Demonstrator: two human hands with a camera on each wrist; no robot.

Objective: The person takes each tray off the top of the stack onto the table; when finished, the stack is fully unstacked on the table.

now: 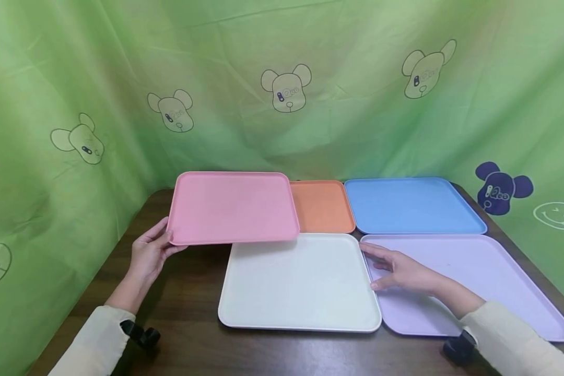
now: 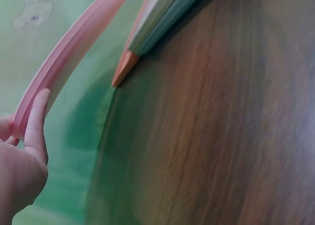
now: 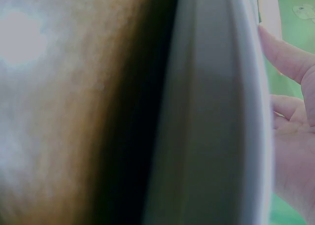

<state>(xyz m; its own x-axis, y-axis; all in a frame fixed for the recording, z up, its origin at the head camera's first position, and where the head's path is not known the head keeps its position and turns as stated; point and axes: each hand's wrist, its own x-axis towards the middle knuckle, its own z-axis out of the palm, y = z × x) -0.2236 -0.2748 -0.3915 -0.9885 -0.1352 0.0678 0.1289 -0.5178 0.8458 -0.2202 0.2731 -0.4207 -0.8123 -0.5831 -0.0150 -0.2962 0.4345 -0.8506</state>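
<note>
A pink tray [image 1: 235, 206] is held up by its left edge in my left hand [image 1: 148, 253]. In the left wrist view the thumb and fingers pinch the rim of this pink tray [image 2: 64, 52], which is off the table. Its right part hangs over an orange tray [image 1: 324, 206] and the back edge of a white tray [image 1: 301, 282]. My right hand [image 1: 404, 269] has its fingertips at the white tray's right edge, above a lilac tray [image 1: 470, 282]. In the right wrist view the right hand [image 3: 295, 126] is partly hidden by a blurred tray rim.
A blue tray [image 1: 413, 206] lies at the back right, beside the orange one. All rest on a dark wooden table [image 1: 178, 308]. Behind and at both sides hangs a green curtain [image 1: 225, 136] with cartoon bear heads.
</note>
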